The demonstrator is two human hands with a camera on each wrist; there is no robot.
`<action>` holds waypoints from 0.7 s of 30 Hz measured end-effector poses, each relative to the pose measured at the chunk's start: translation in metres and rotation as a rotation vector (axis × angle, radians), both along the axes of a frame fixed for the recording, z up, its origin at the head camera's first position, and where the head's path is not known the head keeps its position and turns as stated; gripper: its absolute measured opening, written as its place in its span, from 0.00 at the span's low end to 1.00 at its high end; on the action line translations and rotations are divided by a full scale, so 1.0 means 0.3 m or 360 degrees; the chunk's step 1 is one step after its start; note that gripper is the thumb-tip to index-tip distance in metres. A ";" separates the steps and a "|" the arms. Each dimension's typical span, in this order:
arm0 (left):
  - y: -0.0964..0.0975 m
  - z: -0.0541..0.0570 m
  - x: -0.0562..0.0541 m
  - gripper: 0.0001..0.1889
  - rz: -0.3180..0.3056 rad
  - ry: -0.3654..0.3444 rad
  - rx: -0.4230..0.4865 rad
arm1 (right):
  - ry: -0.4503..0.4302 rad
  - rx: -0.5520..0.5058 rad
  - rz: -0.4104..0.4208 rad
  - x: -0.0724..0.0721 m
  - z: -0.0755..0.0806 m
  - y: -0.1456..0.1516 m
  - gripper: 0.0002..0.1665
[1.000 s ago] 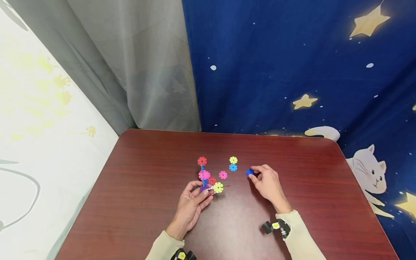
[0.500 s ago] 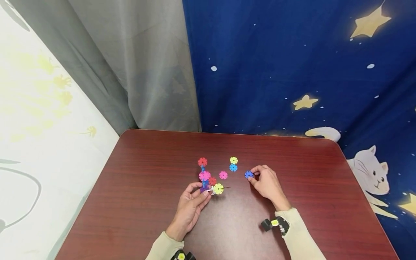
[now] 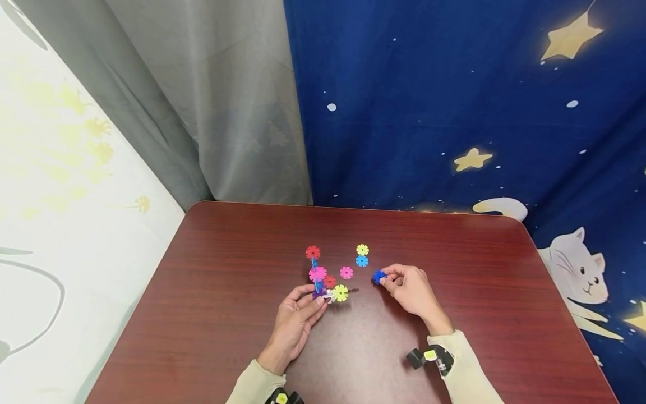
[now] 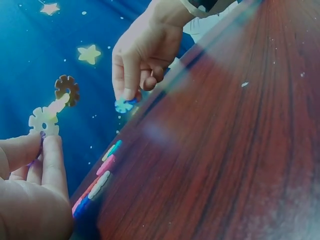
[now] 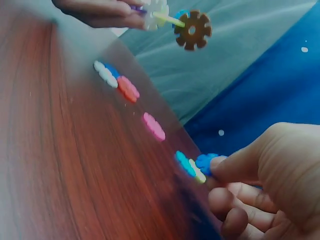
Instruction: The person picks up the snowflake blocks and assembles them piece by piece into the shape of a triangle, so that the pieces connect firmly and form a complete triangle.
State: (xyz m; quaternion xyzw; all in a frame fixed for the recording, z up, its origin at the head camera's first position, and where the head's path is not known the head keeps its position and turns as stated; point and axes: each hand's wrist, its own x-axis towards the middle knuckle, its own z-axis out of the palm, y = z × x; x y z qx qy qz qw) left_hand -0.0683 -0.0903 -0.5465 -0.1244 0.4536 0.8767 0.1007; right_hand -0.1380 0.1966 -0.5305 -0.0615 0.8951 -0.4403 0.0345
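My left hand (image 3: 298, 320) pinches a purple notched plastic disc (image 3: 319, 293) at the near end of a linked chain of such discs. The chain includes a pink disc (image 3: 318, 274), a red disc (image 3: 313, 252) at its far end, and a yellow disc (image 3: 340, 293) to the right. Beside my left fingertips, a white disc (image 4: 44, 121) joins the yellow one, and a brown disc (image 4: 67, 91) follows it. Off to the right, my right hand (image 3: 416, 292) pinches a loose blue disc (image 5: 207, 164) between thumb and finger, raised over the table.
Loose discs lie flat on the brown table (image 3: 242, 252) between the hands: yellow (image 3: 362, 249), light blue (image 3: 361, 261), pink (image 3: 346, 272) and red (image 3: 330, 281). White and blue ones lie closer to the left hand. Grey and blue curtains (image 3: 383, 112) hang behind the table's far edge.
My right hand has moved slightly left and nearer, turning the blue disc in its fingertips. The left hand stays in place, its chain tilting only a little.
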 end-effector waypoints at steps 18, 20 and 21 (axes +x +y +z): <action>-0.005 0.012 -0.007 0.16 0.0018 0.0013 -0.0010 | -0.0042 -0.0449 0.0194 0.098 0.096 -0.093 0.07; -0.006 0.014 -0.007 0.16 0.0015 0.0018 -0.0005 | -0.0024 -0.0458 0.0202 0.102 0.100 -0.098 0.06; -0.006 0.014 -0.007 0.16 0.0014 0.0021 -0.0004 | -0.0015 -0.0457 0.0206 0.104 0.102 -0.101 0.06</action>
